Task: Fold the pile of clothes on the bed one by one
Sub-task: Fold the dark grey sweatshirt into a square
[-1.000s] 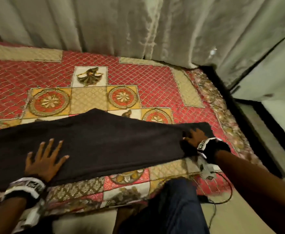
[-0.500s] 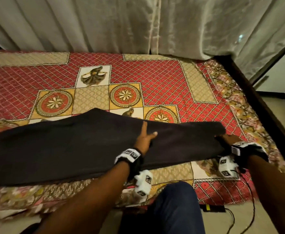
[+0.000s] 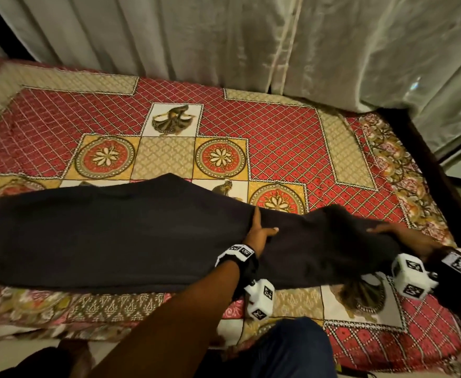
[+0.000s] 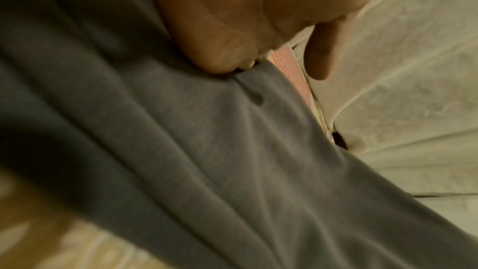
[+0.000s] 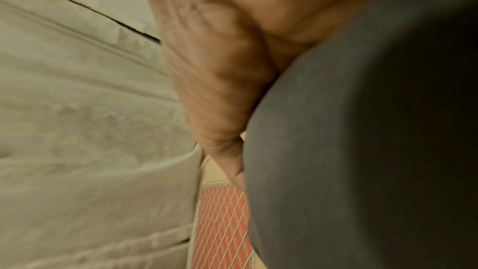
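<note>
Dark garment [image 3: 114, 236] spread lengthwise on bed [image 3: 278, 148], mid-fold.

Left hand [image 3: 259, 231] laid flat at mid-length, fingers straight, grip apart, likely marking the crease line and pinning cloth. Right hand [image 3: 404, 238] at the garment's end, grip clamped on the lifted, bunched edge, probably to carry it over the left grip. Beyond both grips: bare patterned bedspread up to the curtain [image 3: 223, 36]. Behind the grips: near bed edge close, little room. Outward of the right grip: bed's side edge near.
</note>
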